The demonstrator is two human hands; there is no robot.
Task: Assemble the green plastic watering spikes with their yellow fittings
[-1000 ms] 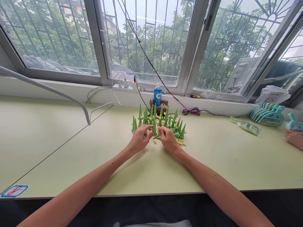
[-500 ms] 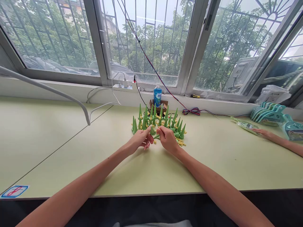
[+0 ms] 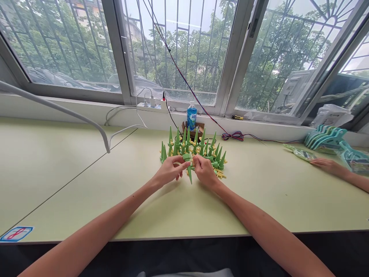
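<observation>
My left hand (image 3: 168, 171) and my right hand (image 3: 205, 169) meet over the pale green table (image 3: 144, 192), both pinched on one green cone-shaped spike (image 3: 189, 169) that hangs point down between them. My right fingertips press at its top, where a small yellow part shows. Just behind stands a cluster of several upright green spikes with yellow fittings (image 3: 196, 148). Loose yellow pieces (image 3: 220, 175) lie at the cluster's right front.
A blue drink bottle (image 3: 191, 116) stands on a small box by the window sill. Red and black wires (image 3: 233, 135) coil at the sill, and a white cable (image 3: 86, 121) crosses the left. Another person's hand (image 3: 327, 165) rests at the right beside teal plastic items (image 3: 327, 138).
The spike between my hands has turned from lying among my fingers to pointing down. The other person's hand at the right has shifted slightly along the table.
</observation>
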